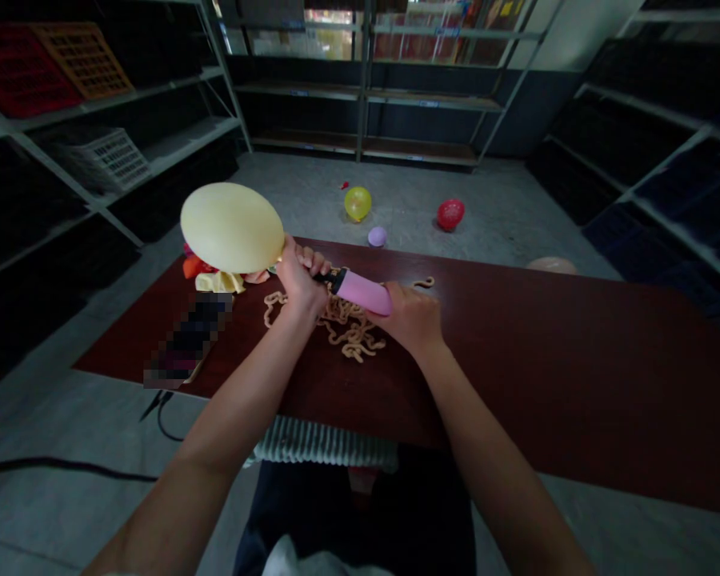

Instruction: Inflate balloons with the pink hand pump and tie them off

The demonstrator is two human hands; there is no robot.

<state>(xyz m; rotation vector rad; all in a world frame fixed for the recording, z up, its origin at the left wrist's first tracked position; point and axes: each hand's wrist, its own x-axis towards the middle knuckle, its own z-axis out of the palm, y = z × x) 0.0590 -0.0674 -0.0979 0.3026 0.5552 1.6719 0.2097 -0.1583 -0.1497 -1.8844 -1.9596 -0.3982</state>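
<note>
A pale yellow balloon (pixel 233 227), inflated, is at the nozzle end of a pink balloon pump (pixel 365 293) with a black tip section. My left hand (pixel 303 276) is closed around the balloon's neck and the pump's nozzle end. The fingers of my right hand (pixel 414 316) wrap round the far end of the pink pump. Both are held above the table, the pump lying slantwise between my hands. Beneath the pump lies a heap of tan, wavy cord-like strands (pixel 357 340), partly hidden by my hands.
On the dark red table (pixel 516 360) are deflated balloons (pixel 219 282) and a blurred phone-like slab (pixel 192 340) at left. Yellow (pixel 358 203), red (pixel 450 214) and purple (pixel 377 236) balloons lie on the floor beyond. Shelves (pixel 366 96) stand behind; crates (pixel 117 158) fill the left rack.
</note>
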